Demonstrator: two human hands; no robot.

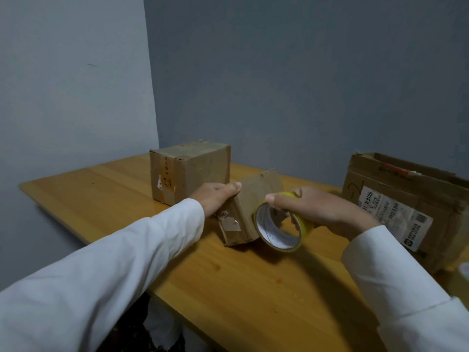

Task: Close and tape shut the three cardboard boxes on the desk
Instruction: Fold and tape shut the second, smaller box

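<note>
Here the small cardboard box [250, 207] sits near the middle of the wooden desk [228, 283], its top flaps down, tilted a little toward the viewer. The left hand [215, 196] grips its upper left edge, thumb laid along the top and fingers curled down the far side. The right hand [314, 209] holds a roll of yellow tape [281, 224] against the box's right front side, thumb over the top of the roll and fingers curled round its outer rim, so the roll stands upright between hand and box. Behind the left hand, well back on the desk, stands a closed taller box [190, 171]. At the right edge sits a larger box [406, 207] with a printed label, its top flaps raised. Both arms wear white sleeves [114, 270].
</note>
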